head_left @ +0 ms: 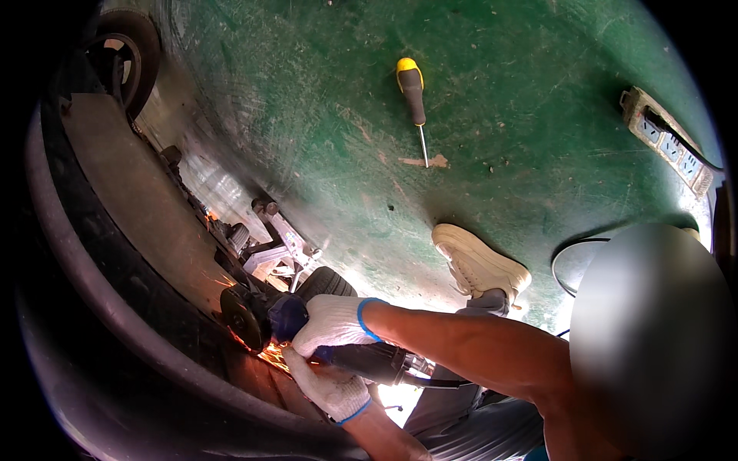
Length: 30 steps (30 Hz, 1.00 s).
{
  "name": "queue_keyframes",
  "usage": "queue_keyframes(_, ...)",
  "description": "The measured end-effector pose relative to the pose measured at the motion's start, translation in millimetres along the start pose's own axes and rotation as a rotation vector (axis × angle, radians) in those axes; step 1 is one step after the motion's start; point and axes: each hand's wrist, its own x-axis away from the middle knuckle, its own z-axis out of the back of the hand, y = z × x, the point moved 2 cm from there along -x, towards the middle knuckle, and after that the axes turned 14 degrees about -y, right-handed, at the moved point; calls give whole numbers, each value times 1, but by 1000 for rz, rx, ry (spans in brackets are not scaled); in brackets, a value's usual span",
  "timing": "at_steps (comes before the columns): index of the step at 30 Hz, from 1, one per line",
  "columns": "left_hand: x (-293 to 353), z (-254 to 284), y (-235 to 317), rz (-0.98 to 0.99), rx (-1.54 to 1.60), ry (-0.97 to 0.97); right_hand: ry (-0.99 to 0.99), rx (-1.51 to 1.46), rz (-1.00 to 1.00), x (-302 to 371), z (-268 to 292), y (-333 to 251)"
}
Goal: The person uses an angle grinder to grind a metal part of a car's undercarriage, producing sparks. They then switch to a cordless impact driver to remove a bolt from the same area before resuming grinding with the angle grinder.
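My right hand (pixel 336 323), in a white knit glove with a blue cuff, grips the front body of a blue and black angle grinder (pixel 369 361). Below it, my left hand (pixel 332 390) in a matching glove is closed against the grinder's near side, its fingers partly hidden. The dark round guard and disc (pixel 246 316) face the lower edge of a vehicle body panel (pixel 138 196). Orange sparks (pixel 274 356) spray beneath the disc, close to my left fingertips. From the grinder's rear end a black cord (pixel 434 382) trails right.
A yellow and black screwdriver (pixel 413 96) lies on the green floor (pixel 307 100). A power strip (pixel 667 144) with a plugged-in cable sits at far right. Under the vehicle stands a metal jack stand (pixel 283 242); a wheel (pixel 138 58) is at upper left. A beige shoe (pixel 483 261) rests near my right forearm.
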Motion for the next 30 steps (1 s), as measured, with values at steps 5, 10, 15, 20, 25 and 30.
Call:
queue_keyframes(5, 3, -5, -1, 21, 41, 19, 2, 0, -6, 0, 0, 0)
queue_keyframes(10, 7, -13, 2, 30, 33, 62, -2, 6, -22, 4, -1, -5)
queue_keyframes(15, 3, -2, 1, -19, -21, 147, 4, 17, -31, 5, -1, -6)
queue_keyframes(20, 0, 2, 0, -6, 36, 63, -2, 19, -11, 2, -1, -3)
queue_keyframes(25, 7, -9, 2, 2, 44, 82, 2, -1, -10, 0, -2, -1)
queue_keyframes(30, 11, -21, 4, 43, 110, 201, -21, 20, 2, 2, -3, -2)
